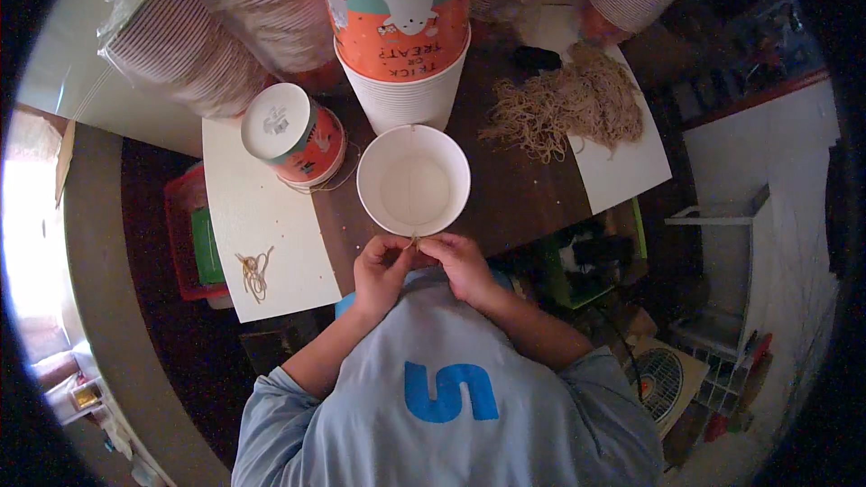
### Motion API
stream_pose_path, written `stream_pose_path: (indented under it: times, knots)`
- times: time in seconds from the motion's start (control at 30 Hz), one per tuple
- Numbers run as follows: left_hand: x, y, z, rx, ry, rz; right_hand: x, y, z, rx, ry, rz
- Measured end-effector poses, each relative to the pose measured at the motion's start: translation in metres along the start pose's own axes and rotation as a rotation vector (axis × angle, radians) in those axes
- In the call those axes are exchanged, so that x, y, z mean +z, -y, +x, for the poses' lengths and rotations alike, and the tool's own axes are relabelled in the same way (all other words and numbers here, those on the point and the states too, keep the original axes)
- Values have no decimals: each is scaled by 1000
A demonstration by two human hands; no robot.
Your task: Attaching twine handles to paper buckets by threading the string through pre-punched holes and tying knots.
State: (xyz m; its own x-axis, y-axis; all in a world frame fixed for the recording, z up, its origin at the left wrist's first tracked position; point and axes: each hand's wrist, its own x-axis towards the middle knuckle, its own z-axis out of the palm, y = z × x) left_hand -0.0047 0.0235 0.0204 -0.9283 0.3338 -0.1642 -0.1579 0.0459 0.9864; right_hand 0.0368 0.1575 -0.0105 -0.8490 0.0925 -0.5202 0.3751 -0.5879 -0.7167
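Note:
A white paper bucket [372, 179] stands in front of me, its open mouth facing up. A thin tan string [413, 162] seems to run across the mouth from the far rim to the near rim. At the near rim, my left hand [382, 271] pinches the string between thumb and fingers. My right hand [461, 267] is closed on the string too, its fingertips close to the left ones. The exact knot or loop between them is too small to make out.
Behind the bucket rises an upside-down stack of orange-and-teal printed buckets [397, 45]. A shorter upside-down bucket [311, 151], with string around its base, stands left. Tangled twine [591, 104] lies right, loose cords [255, 272] left. Plastic-wrapped bucket stacks [185, 50] line the back. A fan [661, 381] sits lower right.

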Motion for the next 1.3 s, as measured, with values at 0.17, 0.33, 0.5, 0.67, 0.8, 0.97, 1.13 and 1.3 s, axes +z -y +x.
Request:
stream_pose_path:
  times: [0.17, 0.33, 0.5, 0.67, 0.8, 0.97, 1.13, 1.3]
  knots:
    - [-4, 2, 2, -71, 3, -31, -5, -3, 6, -276, -113, -457]
    - [-5, 5, 0, -141, 12, -98, 4, 5, 1, -427, -78, -707]
    - [-5, 7, -2, -126, 20, -123, 4, 0, 1, -334, -15, -581]
    - [-8, 7, -4, -99, 22, -46, 8, 13, -6, -270, 67, -607]
    - [-7, -4, -5, -27, 23, 63, 7, 6, -4, -157, 34, -366]
    - [-9, -1, -5, 71, 18, 134, 3, -1, 0, 9, 114, 6]
    - [-8, -4, -6, 12, 27, 13, 0, -4, 3, 21, 129, -1]
    - [-11, 0, -6, 50, 14, 128, 5, 0, 1, 3, 124, -84]
